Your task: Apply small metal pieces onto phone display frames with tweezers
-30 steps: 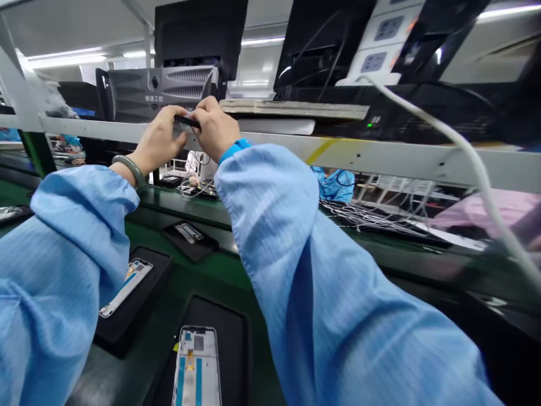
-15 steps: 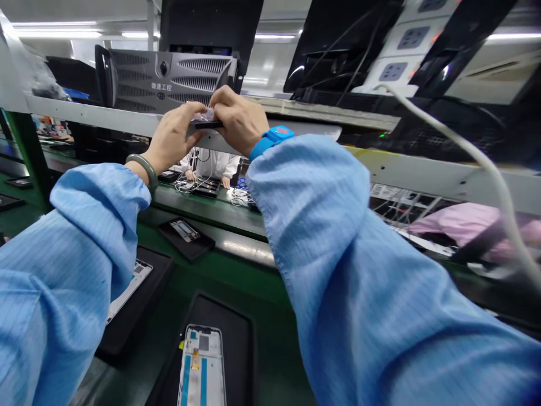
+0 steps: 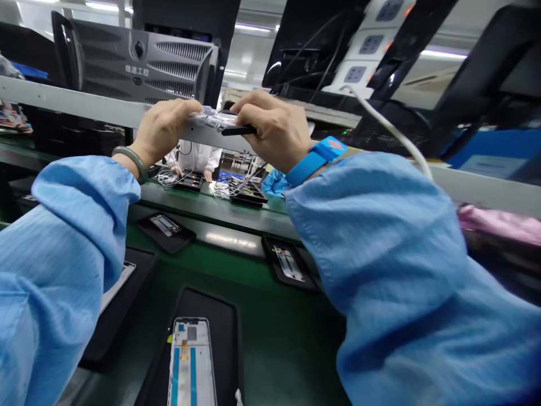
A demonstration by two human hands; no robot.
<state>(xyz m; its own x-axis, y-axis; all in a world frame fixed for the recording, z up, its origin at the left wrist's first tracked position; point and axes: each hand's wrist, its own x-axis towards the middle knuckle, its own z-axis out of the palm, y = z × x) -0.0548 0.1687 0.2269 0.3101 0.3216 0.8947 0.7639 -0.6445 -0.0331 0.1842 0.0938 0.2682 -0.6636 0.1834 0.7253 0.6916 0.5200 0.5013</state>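
Both of my hands are raised in front of the grey shelf rail (image 3: 76,102). My left hand (image 3: 163,132) pinches one end of a small clear plastic strip (image 3: 209,119). My right hand (image 3: 274,131) is closed on a thin black tool (image 3: 237,131) and touches the strip's other end. A green bangle (image 3: 131,159) is on my left wrist and a blue strap (image 3: 315,159) on my right. Below, a phone frame (image 3: 190,363) with blue strips lies in a black tray (image 3: 228,338) on the green belt.
More black trays with phone parts (image 3: 165,226) (image 3: 288,264) sit on the green conveyor. A grey rack computer (image 3: 135,62) stands on the shelf. A white cable (image 3: 389,129) hangs from a power strip (image 3: 363,51). A person in white (image 3: 198,158) works across the line.
My hands have drifted apart a little and the clear strip now shows stretched between them. The view has swung, bringing another tray into sight on the right.
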